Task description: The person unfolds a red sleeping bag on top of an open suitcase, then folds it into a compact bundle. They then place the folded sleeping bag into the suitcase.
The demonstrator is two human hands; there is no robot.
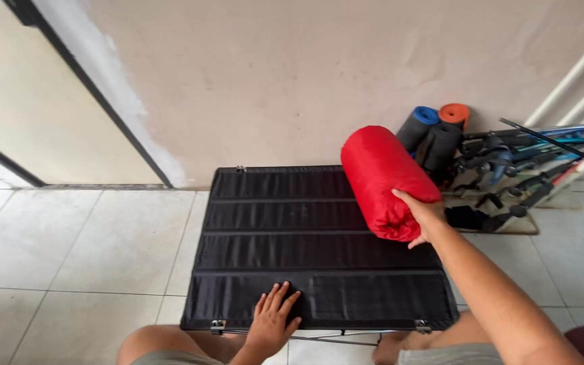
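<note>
My right hand grips the near end of a red stuff sack lying on the black folding surface, fingers wrapped around it; my left hand rests flat, fingers spread, at the near edge.
</note>
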